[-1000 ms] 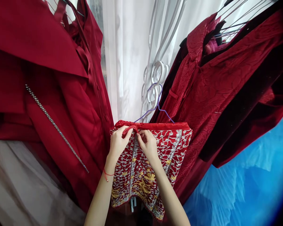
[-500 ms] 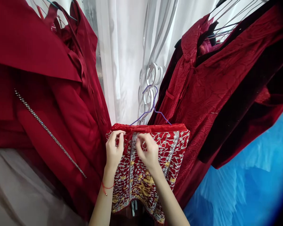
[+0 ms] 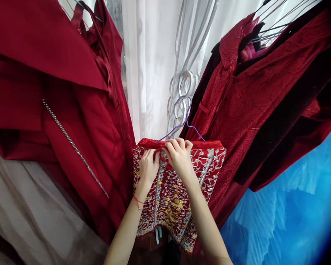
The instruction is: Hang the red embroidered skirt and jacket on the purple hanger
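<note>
- Head view: a red garment (image 3: pixel 165 195), embroidered in silver and gold, is seen upright at the centre, directly before both hands, with most of its cloth below them and between the forearms.
- Its plain red waistband (image 3: pixel 206 145) is met by the fingers of both hands, left of its middle.
- The left hand (image 3: pixel 148 165) is placed at the band's left part, its fingers bent and the thumb brought near them beside a narrow red strip; whether the strip is pinched cannot be told.
- The right hand (image 3: pixel 180 158) is laid just beside it, fingers curled at the band's upper edge; what is gripped is hidden.
- A red cord bracelet (image 3: pixel 138 202) is worn on the left wrist.
- Behind the band, a purple hanger (image 3: pixel 186 119) is seen, its hook near white metal scrollwork (image 3: pixel 187 81).
- The garment is flanked by red clothing (image 3: pixel 99 125) on the left and a patterned red dress (image 3: pixel 237 110) on the right.
- Farther right, blue fabric (image 3: pixel 292 206) is seen.
</note>
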Motion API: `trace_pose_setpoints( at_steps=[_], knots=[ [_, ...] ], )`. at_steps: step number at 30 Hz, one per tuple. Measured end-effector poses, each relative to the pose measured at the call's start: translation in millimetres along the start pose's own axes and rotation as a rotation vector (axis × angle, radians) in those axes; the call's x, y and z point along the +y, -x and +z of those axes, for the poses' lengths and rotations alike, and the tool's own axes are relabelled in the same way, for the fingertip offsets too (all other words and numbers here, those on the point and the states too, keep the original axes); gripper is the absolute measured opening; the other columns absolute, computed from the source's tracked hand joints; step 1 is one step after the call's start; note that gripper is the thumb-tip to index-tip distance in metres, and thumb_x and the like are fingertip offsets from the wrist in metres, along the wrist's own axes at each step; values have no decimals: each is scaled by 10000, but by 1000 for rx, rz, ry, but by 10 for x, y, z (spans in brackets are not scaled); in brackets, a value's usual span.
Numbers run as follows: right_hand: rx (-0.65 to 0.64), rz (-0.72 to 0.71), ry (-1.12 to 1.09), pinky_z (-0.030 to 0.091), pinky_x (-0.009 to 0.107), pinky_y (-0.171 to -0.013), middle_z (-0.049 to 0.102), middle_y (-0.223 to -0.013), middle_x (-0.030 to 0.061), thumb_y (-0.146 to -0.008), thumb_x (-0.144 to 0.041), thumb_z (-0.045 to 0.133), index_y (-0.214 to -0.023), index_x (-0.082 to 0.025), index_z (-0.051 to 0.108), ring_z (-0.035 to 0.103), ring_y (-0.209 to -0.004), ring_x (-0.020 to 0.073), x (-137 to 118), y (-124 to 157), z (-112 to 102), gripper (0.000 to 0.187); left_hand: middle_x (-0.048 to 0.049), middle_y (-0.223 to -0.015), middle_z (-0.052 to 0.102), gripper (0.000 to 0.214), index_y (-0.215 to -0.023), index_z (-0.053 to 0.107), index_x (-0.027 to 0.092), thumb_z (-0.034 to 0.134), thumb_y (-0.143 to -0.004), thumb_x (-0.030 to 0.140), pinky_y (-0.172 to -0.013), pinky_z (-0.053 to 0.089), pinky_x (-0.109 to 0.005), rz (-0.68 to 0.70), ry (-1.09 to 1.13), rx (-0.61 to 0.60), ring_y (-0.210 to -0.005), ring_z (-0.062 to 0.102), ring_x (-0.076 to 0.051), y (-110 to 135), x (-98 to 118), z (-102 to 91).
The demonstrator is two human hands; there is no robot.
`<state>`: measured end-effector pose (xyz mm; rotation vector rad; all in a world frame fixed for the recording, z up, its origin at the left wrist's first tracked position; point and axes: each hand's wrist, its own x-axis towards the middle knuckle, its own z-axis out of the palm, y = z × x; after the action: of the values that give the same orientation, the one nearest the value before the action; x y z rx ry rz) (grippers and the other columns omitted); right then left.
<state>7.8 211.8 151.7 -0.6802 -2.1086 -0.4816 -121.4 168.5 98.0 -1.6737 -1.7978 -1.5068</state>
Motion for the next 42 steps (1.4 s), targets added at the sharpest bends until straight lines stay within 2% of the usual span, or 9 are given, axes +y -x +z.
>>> trace_pose_setpoints(
  at_steps=[5, 11, 16, 23, 27, 30, 34, 37, 42],
  knots=[
    [50, 214, -100, 399, 336, -750, 638, -848, 97, -1016, -302, 355, -986, -194, 606, 558, -779, 215, -219, 230, 93, 275, -45, -811, 697, 210, -972, 546, 218, 344, -1000, 268, -674, 468, -286, -54, 114, -187, -758, 679, -198, 10, -23, -178],
    [2, 480, -428, 362, 248, -536, 643, -704, 21, -1027, -379, 311, -1007, -198, 568, 568, -537, 155, -366, 437, 284, 314, -45, -842, 726, 209, -943, 545, 216, 340, -983, 219, -681, 447, -286, -81, 35, -109, -772, 681, -201, -32, 63, -235],
    [-104, 438, -307, 322, 249, -524, 657, -709, 40, -1008, -301, 324, -983, -187, 590, 563, -534, 158, -276, 498, 410, 291, -42, -864, 732, 194, -956, 562, 222, 370, -978, 243, -673, 452, -285, -122, 50, -90, -750, 679, -193, -59, 83, -245],
    [-183, 427, -348, 351, 247, -545, 620, -699, 6, -884, -399, 559, -809, -212, 579, 538, -584, 147, 288, 534, 154, 202, -69, -1002, 684, 172, -1033, 573, 221, 553, -862, 231, -711, 513, -289, -161, 53, 74, -856, 661, -187, -61, -148, -497],
    [207, 433, -353, 448, 310, -731, 627, -814, 46, -859, -461, 585, -848, -201, 588, 568, -749, 178, 836, 474, -113, 260, -108, -1115, 644, 285, -1098, 589, 191, 605, -844, 319, -902, 503, -354, -91, 82, 213, -1016, 623, -212, -239, -326, -538],
    [450, 573, -147, 431, 379, -834, 631, -937, 103, -838, -535, 596, -914, -181, 603, 554, -898, 227, 1332, 475, -211, 362, -92, -1051, 689, 343, -1060, 638, 182, 598, -854, 452, -938, 486, -359, -136, 194, 13, -1020, 634, -229, -409, -446, -504],
    [148, 742, -369, 412, 319, -671, 615, -776, 52, -829, -646, 532, -853, -169, 624, 537, -727, 195, 1874, 588, -205, 487, -53, -820, 701, 400, -881, 678, 161, 538, -870, 536, -774, 522, -299, -209, 460, -227, -822, 654, -205, -541, -541, -422],
    [-1, 719, -668, 372, 278, -577, 561, -668, 2, -818, -650, 541, -773, -176, 604, 480, -608, 146, 2065, 666, -178, 480, -36, -810, 685, 374, -866, 665, 164, 566, -858, 524, -727, 500, -254, -195, 512, -119, -767, 630, -171, -555, -554, -326],
    [202, 565, -558, 375, 261, -579, 557, -688, -4, -820, -555, 606, -792, -178, 620, 466, -604, 126, 2077, 652, -159, 378, 18, -625, 566, 391, -835, 641, 184, 534, -873, 558, -601, 418, -206, -197, 270, 201, -626, 546, -128, -528, -536, -141]
  ],
)
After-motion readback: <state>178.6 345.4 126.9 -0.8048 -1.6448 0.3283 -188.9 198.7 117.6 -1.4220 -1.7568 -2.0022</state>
